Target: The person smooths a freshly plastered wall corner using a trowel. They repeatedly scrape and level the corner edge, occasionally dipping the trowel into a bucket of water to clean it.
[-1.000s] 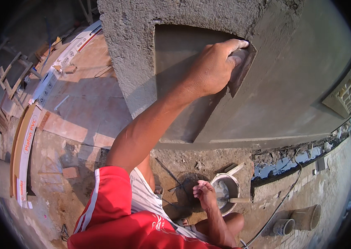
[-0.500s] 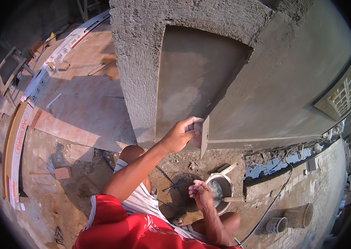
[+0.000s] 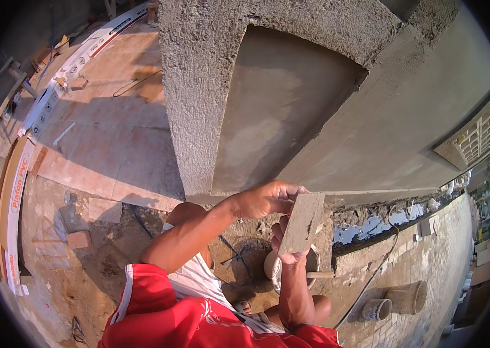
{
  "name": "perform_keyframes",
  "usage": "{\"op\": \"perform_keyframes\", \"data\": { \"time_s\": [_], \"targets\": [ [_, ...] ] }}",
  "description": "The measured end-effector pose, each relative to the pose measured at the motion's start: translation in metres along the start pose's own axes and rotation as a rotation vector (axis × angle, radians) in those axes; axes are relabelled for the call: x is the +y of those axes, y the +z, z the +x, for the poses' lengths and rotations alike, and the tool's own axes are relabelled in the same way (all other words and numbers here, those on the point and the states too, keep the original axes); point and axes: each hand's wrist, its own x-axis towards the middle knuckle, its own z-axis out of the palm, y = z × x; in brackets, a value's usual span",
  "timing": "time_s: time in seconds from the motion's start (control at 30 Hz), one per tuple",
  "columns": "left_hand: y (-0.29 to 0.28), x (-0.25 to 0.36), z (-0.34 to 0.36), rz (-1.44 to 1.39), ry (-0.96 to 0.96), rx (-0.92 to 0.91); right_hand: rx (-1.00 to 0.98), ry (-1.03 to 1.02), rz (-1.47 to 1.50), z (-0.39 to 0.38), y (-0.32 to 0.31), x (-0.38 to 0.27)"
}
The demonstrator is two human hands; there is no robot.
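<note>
A flat rectangular board smeared with grey mortar is held up in front of me, just below the plastered wall. My left hand is closed on its upper end, and my right hand is closed on its lower end, with fingers partly hidden behind it. Above them is a recessed, smoothed panel with a ragged right edge, framed by rough render. Behind my right hand, a bucket with a wooden handle across it is partly covered.
A tiled floor lies left of the wall, bordered by long boxes and a wooden frame. A brick sits on the dirt. On the right are a trench, a hose, two containers and a grille.
My left hand has come down with the board from the panel's upper right corner to below it. The board has turned to face me, and my right hand has risen onto it.
</note>
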Motion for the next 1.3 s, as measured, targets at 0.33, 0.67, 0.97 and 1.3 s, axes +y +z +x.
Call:
{"op": "perform_keyframes", "data": {
  "time_s": [0.33,0.67,0.97,1.3],
  "targets": [
    [-0.028,-0.056,-0.019,0.166,-0.161,0.682,0.619,-0.981,-1.328,0.102,0.053,-0.041],
    [-0.047,-0.03,-0.021,0.322,-0.166,0.759,0.803,-1.216,-1.709,0.157,0.016,-0.048],
    [-0.049,-0.032,-0.026,0.332,-0.155,0.725,0.68,-1.247,-1.497,0.147,0.067,-0.054],
    [-0.04,-0.031,-0.018,0.405,-0.163,0.683,1.025,-0.774,-1.868,0.098,-0.028,-0.023]
  ]
}}
